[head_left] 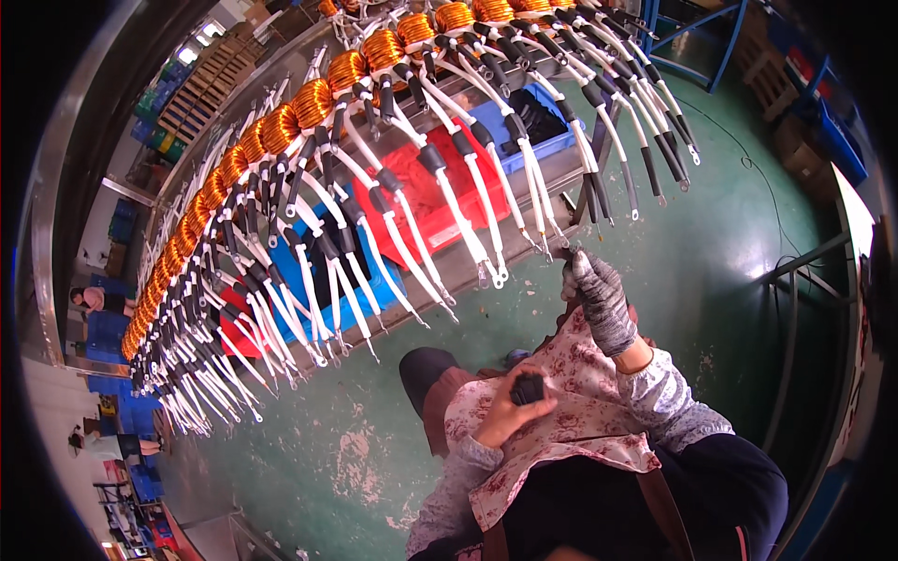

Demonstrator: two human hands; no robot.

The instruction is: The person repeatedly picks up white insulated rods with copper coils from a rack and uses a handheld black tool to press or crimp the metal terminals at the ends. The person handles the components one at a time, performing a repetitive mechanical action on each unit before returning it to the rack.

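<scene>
My left hand is closed around a bundle of short black tubes, held low in front of the floral apron. My right hand, in a grey knitted glove with bare fingertips, reaches up to the lower ends of the hanging white leads. Its thumb and fingers pinch together at a metal ring terminal there; the exact grip is partly hidden. Black sleeves sit along many leads. Above hangs a long curved row of copper-wound coils, from which the leads come.
Behind the leads, a red bin, a blue bin with black parts, and another blue bin stand on a metal ledge. A blue frame rises at the far right. Wooden pallets and other people are at the left.
</scene>
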